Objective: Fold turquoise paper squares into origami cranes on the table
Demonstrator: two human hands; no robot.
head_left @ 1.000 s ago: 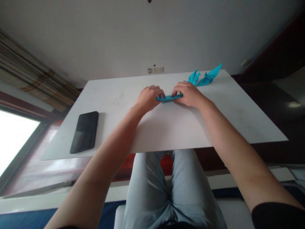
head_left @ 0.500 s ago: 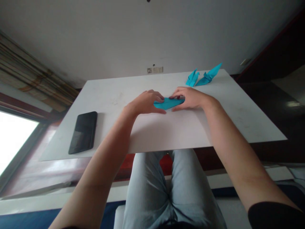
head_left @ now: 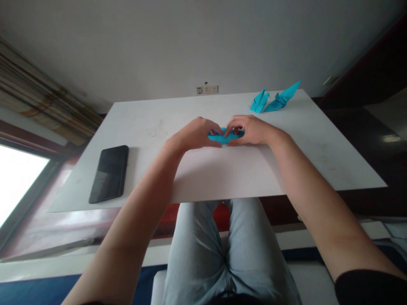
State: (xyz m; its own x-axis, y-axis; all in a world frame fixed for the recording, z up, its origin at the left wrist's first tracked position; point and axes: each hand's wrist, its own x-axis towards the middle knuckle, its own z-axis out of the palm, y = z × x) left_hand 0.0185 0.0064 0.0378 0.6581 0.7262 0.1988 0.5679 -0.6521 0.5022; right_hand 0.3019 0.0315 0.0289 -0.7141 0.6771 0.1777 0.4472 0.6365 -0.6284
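A folded piece of blue paper (head_left: 219, 138) is on the white table between my two hands. My left hand (head_left: 203, 134) grips its left end, fingers behind and thumb along the near edge. On the other side my right hand (head_left: 248, 130) holds the right end, with fingers bent over the top and the thumb at the near edge. Parts of the paper are covered by my fingers, so its full shape cannot be seen.
Two blue origami birds, a smaller one (head_left: 260, 101) and a larger one (head_left: 282, 98), stand at the table's (head_left: 152, 178) back right. A black phone (head_left: 109, 174) lies at the left. Wall sockets (head_left: 207, 90) sit behind the table.
Both hands have closed in slightly on the paper, their fingertips nearer each other at the middle. The paper's top edge now bulges up between the fingers, and less of the paper shows.
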